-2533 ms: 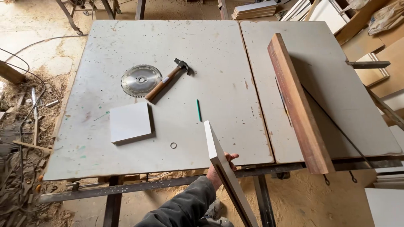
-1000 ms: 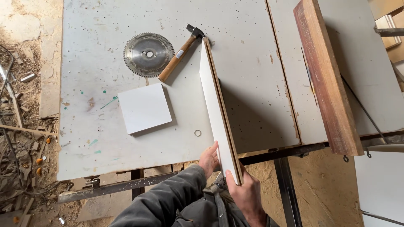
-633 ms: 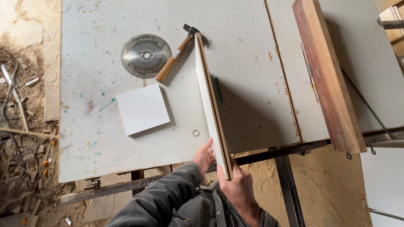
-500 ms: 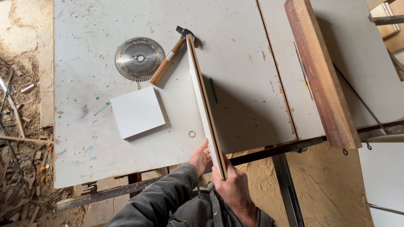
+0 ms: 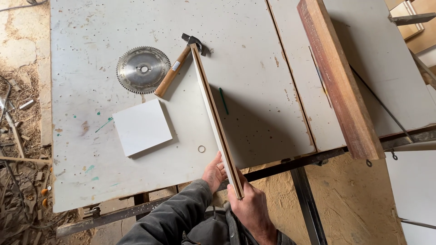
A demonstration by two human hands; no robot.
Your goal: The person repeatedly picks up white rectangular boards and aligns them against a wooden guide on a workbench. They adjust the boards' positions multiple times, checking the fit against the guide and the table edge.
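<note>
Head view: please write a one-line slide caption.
Both hands, left hand and right hand, hold a white board on edge over a worktable.

Even daylight, sharp frame.
Soft shadows fall right of my upright board [image 5: 213,109] and beam [image 5: 338,77] on the counter [image 5: 91,27]; no glare.

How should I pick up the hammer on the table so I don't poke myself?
Grab the hammer by the bare wooden handle, near its lower end by the white square tile. Come from the left, the saw blade side, but keep off its teeth. The metal head is tucked against the tall white board on the right, which both hands hold on edge.
</note>
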